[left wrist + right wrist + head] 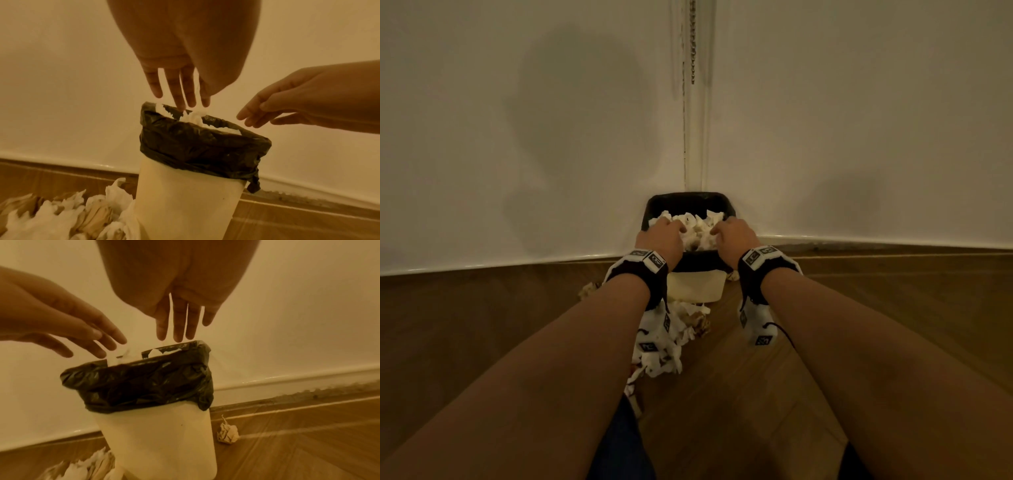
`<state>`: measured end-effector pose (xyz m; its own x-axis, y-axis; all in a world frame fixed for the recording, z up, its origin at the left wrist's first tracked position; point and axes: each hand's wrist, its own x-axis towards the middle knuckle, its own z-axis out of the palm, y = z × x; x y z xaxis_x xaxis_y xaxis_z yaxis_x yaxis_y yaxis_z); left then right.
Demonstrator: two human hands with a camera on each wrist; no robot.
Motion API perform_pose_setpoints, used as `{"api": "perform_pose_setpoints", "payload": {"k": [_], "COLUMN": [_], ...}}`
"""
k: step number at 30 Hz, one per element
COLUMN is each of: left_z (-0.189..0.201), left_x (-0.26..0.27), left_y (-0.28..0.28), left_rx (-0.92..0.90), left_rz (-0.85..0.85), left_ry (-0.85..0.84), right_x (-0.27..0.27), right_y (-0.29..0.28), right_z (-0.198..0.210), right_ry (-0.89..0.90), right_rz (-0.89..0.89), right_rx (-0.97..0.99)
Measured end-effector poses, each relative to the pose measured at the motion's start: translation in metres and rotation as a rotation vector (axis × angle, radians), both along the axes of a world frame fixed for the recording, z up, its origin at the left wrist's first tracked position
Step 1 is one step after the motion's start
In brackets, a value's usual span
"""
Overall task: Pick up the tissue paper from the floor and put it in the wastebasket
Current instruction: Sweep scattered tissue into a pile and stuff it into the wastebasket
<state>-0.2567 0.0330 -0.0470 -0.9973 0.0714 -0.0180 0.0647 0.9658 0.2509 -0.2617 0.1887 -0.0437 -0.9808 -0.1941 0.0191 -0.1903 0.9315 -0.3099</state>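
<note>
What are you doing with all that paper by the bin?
A person is tidying tissue paper off the floor into a wastebasket that stands in the corner of the room. Both hands are over its top with straight fingers and hold nothing: the left hand and the right hand. The black bag lining it is already heaped with tissue. More tissue still lies on the floor in front, and one crumpled ball sits beside the wastebasket.
</note>
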Motion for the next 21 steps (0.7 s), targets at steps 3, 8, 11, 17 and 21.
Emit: {"api": "perform_pose_setpoints", "payload": {"k": [3, 8, 11, 17, 21], "left_z": [0.014, 0.022, 0.004, -0.071, -0.128], "left_x": [0.012, 0.038, 0.05, 0.066, 0.069], "left_y": [0.007, 0.032, 0.045, 0.052, 0.058], "left_rx": [0.02, 0.008, -0.046, -0.147, -0.309], "left_rz": [-0.088, -0.197, -0.23, -0.257, -0.369], "left_ry": [0.08, -0.053, -0.119, -0.327, -0.328], "right_x": [0.006, 0.02, 0.029, 0.039, 0.04], "right_y": [0.016, 0.04, 0.053, 0.083, 0.09], "right_z": [0.004, -0.004, -0.015, -0.05, -0.081], "right_ry": [0.058, 0.05, -0.001, -0.276, -0.395], "right_rz": [-0.09, -0.239, -0.262, -0.226, -0.151], "right_rx": [-0.05, -0.109, -0.081, 0.083, 0.159]}}
